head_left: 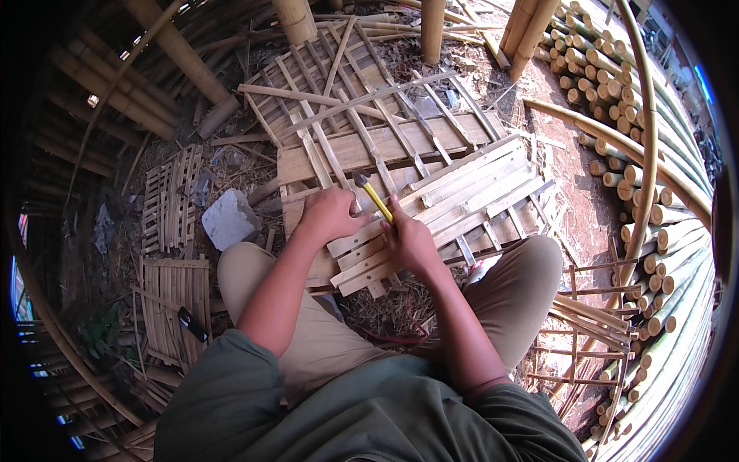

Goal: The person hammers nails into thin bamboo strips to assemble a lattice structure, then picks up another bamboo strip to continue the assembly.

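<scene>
My right hand (412,243) grips a hammer (376,199) by its yellow handle, with the dark head pointing up and away to the left. Beside it, my left hand (331,215) is closed over the left end of the bamboo slats, its fingers bunched together; whatever they pinch is too small to make out. Under both hands lies a panel of pale bamboo slats (462,202), laid side by side across thinner cross strips. Small dark spots show along the slats' near left ends. The panel rests on a worn wooden board (339,159).
Long bamboo strips (339,104) lie crossed beyond the board. A pale stone block (229,219) sits left of my knee, near finished slat panels (173,199) and a dark phone-like object (192,324). Stacked bamboo poles (662,262) fill the right side. Upright bamboo posts (433,35) stand behind.
</scene>
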The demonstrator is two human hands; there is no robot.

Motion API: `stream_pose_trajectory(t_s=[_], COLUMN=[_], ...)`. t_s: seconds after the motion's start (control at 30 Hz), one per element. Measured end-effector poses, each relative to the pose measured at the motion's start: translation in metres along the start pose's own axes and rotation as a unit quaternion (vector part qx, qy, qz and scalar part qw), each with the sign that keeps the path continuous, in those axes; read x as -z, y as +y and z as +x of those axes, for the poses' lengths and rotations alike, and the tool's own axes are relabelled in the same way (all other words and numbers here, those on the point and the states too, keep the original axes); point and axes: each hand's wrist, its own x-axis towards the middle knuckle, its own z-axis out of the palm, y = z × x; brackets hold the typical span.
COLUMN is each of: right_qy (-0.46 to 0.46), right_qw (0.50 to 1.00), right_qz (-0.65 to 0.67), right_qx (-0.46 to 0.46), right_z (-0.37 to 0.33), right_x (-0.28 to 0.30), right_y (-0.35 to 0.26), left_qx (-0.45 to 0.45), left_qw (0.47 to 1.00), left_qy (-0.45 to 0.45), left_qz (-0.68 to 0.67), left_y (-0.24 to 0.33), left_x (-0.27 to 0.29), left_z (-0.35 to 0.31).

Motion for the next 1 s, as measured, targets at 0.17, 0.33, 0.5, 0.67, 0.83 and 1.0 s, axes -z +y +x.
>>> stream_pose_trajectory(t_s=[0.17, 0.33, 0.5, 0.67, 0.83, 1.0], right_qy=[-0.004, 0.002, -0.004, -0.005, -0.002, -0.003], right_qw=[1.000, 1.000, 1.000, 1.000, 1.000, 1.000], right_qz=[0.001, 0.003, 0.005, 0.001, -0.002, -0.003], right_qx=[-0.009, 0.006, -0.011, -0.006, 0.003, 0.006], right_z=[0.001, 0.000, 0.000, 0.000, 0.000, 0.000], right_x=[-0.002, -0.001, -0.003, 0.000, 0.000, -0.001], right_y=[0.000, 0.005, 0.002, 0.001, 0.002, 0.003], left_qx=[0.029, 0.011, 0.002, -0.044, -0.004, 0.017], left_qw=[0.999, 0.994, 0.996, 0.995, 0.999, 0.995], left_qy=[-0.016, -0.099, -0.084, -0.083, -0.030, -0.010], left_qz=[0.039, 0.047, 0.028, 0.037, -0.039, -0.093], left_y=[0.001, 0.009, -0.002, -0.012, -0.005, -0.002], left_x=[0.000, 0.008, -0.004, -0.013, -0.002, 0.002], left_z=[0.003, 0.003, 0.006, 0.014, 0.008, 0.001])
